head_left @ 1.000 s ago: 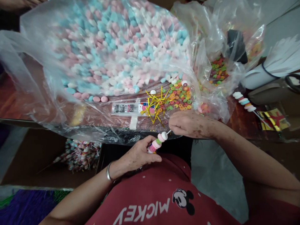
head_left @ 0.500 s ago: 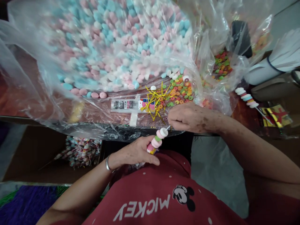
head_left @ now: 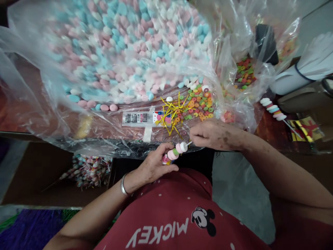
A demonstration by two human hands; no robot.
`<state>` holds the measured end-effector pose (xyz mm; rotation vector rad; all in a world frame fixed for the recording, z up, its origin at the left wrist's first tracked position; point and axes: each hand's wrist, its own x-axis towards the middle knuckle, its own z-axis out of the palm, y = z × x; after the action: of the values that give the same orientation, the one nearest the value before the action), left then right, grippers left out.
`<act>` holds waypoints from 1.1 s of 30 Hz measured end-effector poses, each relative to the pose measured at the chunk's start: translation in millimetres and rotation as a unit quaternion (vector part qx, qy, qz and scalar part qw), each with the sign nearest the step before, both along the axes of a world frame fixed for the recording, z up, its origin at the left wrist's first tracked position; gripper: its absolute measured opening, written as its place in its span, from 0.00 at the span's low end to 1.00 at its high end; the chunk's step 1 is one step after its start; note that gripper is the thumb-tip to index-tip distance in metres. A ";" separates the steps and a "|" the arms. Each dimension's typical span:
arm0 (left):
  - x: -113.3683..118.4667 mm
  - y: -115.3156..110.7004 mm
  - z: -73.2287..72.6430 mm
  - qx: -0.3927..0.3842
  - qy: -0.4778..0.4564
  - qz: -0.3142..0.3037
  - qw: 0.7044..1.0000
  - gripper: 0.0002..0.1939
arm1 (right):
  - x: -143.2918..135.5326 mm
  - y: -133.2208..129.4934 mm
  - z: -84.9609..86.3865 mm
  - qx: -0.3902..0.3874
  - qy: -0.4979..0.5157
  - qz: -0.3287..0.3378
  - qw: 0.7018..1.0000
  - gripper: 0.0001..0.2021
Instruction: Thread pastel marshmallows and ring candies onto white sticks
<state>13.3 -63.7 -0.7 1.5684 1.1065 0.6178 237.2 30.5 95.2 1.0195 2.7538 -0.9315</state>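
Between my hands is a marshmallow skewer [head_left: 179, 149] on a white stick, with white, pink and green pieces. My left hand [head_left: 154, 164] curls round its lower end, where a bit of colourful printed wrapper shows. The bare end of the stick is pinched in my right hand [head_left: 208, 134], whose fingertips are partly hidden. Just beyond lie a pile of gold twist ties [head_left: 173, 113], a printed clear bag [head_left: 139, 118] taped flat, and small coloured candy rings [head_left: 200, 104].
A big clear bag of pastel marshmallows [head_left: 122, 52] fills the back of the table. Another finished-looking skewer [head_left: 273, 108] lies at right beside white sticks [head_left: 316, 59] in a holder. Below left, a cardboard box [head_left: 28, 173] contains many skewers. A dark scoop-like object [head_left: 265, 43] rests among the bags.
The skewer has shifted slightly right and tilted closer to level. My left hand has moved up along with it, its fingers curling more around the wrapped end; my right hand still pinches the stick.
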 end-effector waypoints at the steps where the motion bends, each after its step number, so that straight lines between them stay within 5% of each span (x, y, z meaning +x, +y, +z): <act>1: 0.8 -0.2 0.2 0.003 0.004 -0.010 1.000 0.26 | 0.6 -0.2 -2.1 -0.001 0.031 0.029 0.999 0.11; 4: 5.4 -0.9 3.0 -0.015 0.011 -0.046 0.999 0.28 | 1.2 0.9 -9.6 0.025 0.094 0.113 0.989 0.12; 10: 14.3 -4.8 6.5 -0.111 -0.046 0.001 0.993 0.32 | 2.2 3.0 -19.9 0.112 0.108 0.126 0.980 0.13; 13: 5.5 -8.5 10.6 -0.180 -0.074 -0.007 0.981 0.33 | 3.6 0.6 -21.9 0.125 0.124 0.142 0.974 0.13; 19: -27.1 -21.7 20.2 -0.295 -0.059 -0.075 0.951 0.19 | 2.8 -6.1 -31.9 0.123 0.135 0.151 0.972 0.14; 27: -36.5 -31.0 0.9 -0.280 -0.052 -0.033 0.958 0.15 | -1.8 -9.1 -33.0 0.224 0.123 0.196 0.947 0.14; 33: -41.1 -25.9 -4.6 -0.337 -0.152 -0.005 0.929 0.18 | 0.9 -10.9 -28.6 0.221 0.169 0.188 0.942 0.11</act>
<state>-27.8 -89.6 -5.3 0.8496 0.9350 0.3899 238.1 19.6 66.6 0.3421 3.3681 -0.4748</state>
